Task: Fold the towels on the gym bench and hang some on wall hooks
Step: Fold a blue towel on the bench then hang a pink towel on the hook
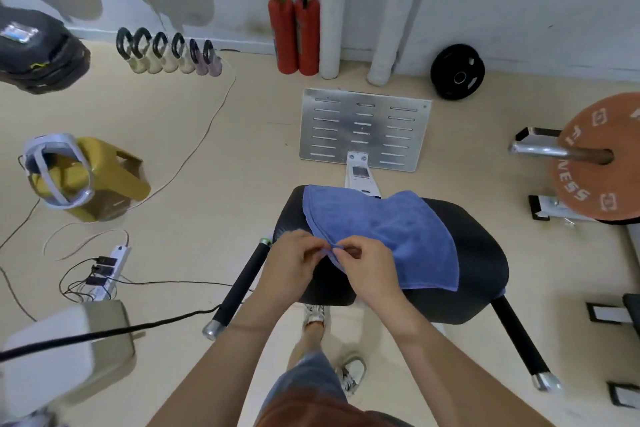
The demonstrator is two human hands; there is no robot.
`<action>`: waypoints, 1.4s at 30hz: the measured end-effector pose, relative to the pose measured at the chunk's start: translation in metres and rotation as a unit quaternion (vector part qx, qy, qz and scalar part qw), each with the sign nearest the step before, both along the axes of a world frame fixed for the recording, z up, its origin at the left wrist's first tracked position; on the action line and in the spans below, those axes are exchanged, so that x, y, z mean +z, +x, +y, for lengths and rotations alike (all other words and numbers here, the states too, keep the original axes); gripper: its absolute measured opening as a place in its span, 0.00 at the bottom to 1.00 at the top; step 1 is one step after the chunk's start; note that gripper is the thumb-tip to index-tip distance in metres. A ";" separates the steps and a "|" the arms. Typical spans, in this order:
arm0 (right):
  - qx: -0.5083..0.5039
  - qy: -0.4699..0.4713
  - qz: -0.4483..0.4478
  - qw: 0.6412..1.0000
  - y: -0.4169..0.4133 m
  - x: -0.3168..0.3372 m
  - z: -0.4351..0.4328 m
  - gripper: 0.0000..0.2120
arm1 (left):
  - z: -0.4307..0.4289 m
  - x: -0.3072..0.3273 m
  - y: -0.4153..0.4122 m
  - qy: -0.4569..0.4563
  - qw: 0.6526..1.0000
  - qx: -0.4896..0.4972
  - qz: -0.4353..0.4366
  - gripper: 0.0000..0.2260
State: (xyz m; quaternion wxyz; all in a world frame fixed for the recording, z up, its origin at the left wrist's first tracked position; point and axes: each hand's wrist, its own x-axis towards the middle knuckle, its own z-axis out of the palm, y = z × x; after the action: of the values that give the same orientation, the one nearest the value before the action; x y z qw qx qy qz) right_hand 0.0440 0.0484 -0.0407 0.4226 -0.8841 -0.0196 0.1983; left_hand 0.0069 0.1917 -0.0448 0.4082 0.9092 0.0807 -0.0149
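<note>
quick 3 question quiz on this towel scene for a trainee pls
1. True or false: the blue towel hangs on a hook.
2. What do the left hand and right hand pinch? A the towel's near corner; B a bottle; C a rope.
3. How many red fire extinguishers are in view?

Key: 1 false, it lies on the bench; 2 A; 3 two.

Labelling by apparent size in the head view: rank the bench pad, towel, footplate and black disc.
1. Bench pad.
2. Towel and footplate: too alike to rank.
3. Black disc, smallest, though it lies farther off.
</note>
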 end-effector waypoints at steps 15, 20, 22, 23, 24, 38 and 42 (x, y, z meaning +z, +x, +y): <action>0.023 -0.006 -0.049 0.999 0.014 0.038 -0.001 0.09 | 0.003 0.040 0.041 0.116 0.987 -0.109 0.000 0.10; -0.040 0.065 0.005 0.997 0.029 0.040 -0.009 0.02 | 0.007 0.049 0.052 0.084 0.985 -0.148 -0.002 0.05; -0.046 0.096 0.025 0.994 0.032 0.036 -0.014 0.04 | 0.009 0.049 0.055 0.080 0.984 -0.157 0.000 0.03; -0.031 0.092 0.035 0.995 0.034 0.030 -0.021 0.06 | 0.010 0.048 0.056 0.074 0.985 -0.155 -0.005 0.02; -0.003 0.057 0.038 0.998 0.035 0.021 -0.030 0.09 | 0.013 0.047 0.056 0.065 0.987 -0.145 -0.011 0.01; -0.151 -0.231 0.060 0.959 0.039 -0.009 -0.133 0.20 | 0.042 0.061 0.052 -0.191 0.977 0.098 0.010 0.08; -0.268 -0.012 0.172 0.948 0.088 0.032 -0.141 0.08 | 0.054 0.067 0.080 -0.177 0.978 0.109 -0.017 0.11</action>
State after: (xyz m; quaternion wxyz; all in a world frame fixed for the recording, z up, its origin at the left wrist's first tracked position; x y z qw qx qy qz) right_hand 0.1321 -0.0930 -0.0084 0.4466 -0.8143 0.2934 0.2268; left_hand 0.0872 0.2456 0.0226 0.5630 0.8085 0.1683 0.0305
